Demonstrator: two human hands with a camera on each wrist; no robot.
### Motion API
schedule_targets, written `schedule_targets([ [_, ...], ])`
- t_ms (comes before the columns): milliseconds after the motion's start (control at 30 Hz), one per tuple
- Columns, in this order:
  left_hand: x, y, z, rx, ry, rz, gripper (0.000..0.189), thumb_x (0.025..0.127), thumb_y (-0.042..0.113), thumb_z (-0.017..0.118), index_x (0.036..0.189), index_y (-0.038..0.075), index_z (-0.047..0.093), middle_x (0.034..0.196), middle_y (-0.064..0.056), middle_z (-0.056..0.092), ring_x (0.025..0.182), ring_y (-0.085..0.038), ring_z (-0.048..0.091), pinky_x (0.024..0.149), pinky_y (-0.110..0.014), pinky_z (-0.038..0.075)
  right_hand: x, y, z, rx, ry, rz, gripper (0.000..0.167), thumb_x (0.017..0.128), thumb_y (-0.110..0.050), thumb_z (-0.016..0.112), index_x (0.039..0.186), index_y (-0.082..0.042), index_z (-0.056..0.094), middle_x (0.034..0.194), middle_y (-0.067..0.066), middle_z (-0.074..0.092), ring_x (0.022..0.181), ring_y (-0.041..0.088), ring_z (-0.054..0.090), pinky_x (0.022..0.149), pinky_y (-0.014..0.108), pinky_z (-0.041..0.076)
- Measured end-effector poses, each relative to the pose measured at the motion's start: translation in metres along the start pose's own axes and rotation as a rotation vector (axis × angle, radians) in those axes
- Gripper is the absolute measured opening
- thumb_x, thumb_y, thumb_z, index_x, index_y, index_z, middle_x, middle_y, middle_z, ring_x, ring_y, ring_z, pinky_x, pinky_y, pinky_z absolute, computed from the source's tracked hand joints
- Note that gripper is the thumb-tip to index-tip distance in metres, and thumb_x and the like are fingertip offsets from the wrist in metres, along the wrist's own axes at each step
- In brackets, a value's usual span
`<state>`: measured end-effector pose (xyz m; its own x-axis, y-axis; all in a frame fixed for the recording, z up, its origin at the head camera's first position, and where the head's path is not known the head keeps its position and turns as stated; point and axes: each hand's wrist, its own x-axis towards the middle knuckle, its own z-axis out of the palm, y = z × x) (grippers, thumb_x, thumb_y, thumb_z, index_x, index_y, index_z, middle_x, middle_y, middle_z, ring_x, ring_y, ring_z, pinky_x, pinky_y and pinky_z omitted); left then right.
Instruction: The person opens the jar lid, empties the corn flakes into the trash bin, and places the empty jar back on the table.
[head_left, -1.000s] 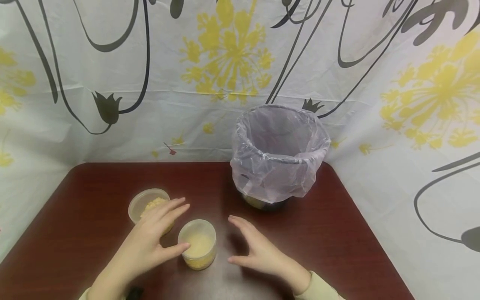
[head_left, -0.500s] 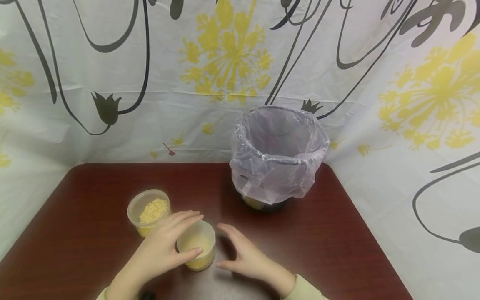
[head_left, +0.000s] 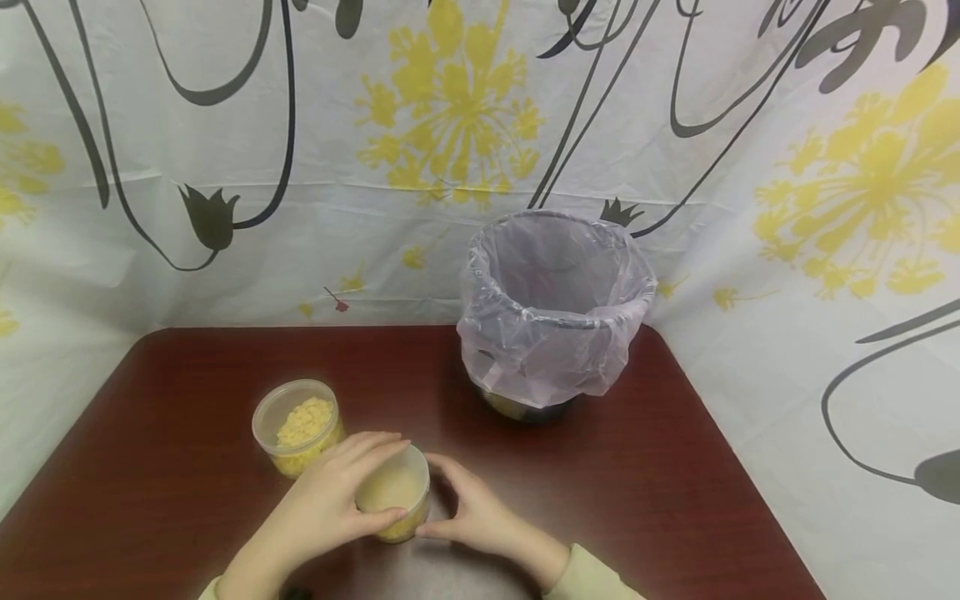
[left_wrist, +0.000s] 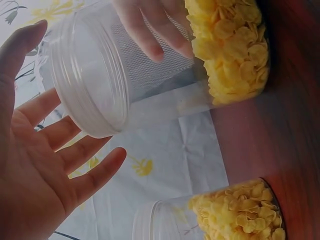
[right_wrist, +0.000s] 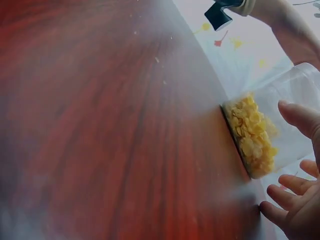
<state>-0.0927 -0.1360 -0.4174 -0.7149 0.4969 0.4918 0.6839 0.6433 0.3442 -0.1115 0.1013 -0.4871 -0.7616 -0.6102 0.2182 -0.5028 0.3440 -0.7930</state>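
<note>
Well to the left on the dark red counter (head_left: 660, 500), an open clear jar (head_left: 274, 410) is seen upright, part-filled with yellow flakes (head_left: 306, 422). Just beside it the left hand (head_left: 330, 500) is placed, its grip spread wide — fingers parted, thumb held away from them — about the mouth of a second jar (head_left: 412, 472). This second jar, also clear and upright, is stationed between the two hands; only its lower part is filled with flakes, as is shown through its wall in the left wrist view. On its other side the right hand (head_left: 476, 512) is set, with the grip likewise parted, fingers reaching behind and thumb laid toward the front — whether the wall is firmly pressed cannot be told. The right wrist is edged by a pale sleeve (head_left: 588, 575). Farther right and back, a bin (head_left: 521, 409) is lined with a thin translucent bag (head_left: 540, 362), folded outward over the rim. The counter is backed by a white cloth (head_left: 300, 275), printed with yellow and grey flowers.
</note>
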Motion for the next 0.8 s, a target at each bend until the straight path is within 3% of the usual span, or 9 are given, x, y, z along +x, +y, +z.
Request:
schedule_targets([
  [300,-0.001,-0.001,0.002,0.003,-0.004,0.017,0.069,0.066,0.042,0.082,0.127,0.016,0.061,0.125,0.002,0.059,0.115,-0.019,0.054,0.088,-0.044,0.047,0.006,0.002,0.005,0.048,-0.017,-0.006,0.082,0.076,-0.032,0.081,0.143,-0.014,0.037,0.139,0.002,0.048,0.126,0.02,0.046,0.1,0.038,0.04],
  [567,-0.002,-0.001,0.002,-0.025,-0.038,-0.012,0.076,0.06,0.042,0.085,0.128,0.018,0.06,0.128,0.003,0.056,0.117,-0.015,0.052,0.087,-0.042,0.048,0.01,0.003,0.006,0.065,-0.034,-0.025,0.088,0.073,-0.028,0.083,0.145,-0.015,0.034,0.141,0.003,0.047,0.126,0.02,0.046,0.101,0.038,0.039],
  [800,0.0,0.0,0.002,-0.038,-0.048,0.001,0.076,0.061,0.039,0.085,0.128,0.017,0.06,0.13,0.004,0.055,0.117,-0.017,0.051,0.085,-0.043,0.049,0.012,0.004,0.006,0.062,-0.032,-0.038,0.091,0.071,-0.024,0.085,0.145,-0.014,0.035,0.141,0.004,0.047,0.125,0.02,0.047,0.101,0.037,0.039],
])
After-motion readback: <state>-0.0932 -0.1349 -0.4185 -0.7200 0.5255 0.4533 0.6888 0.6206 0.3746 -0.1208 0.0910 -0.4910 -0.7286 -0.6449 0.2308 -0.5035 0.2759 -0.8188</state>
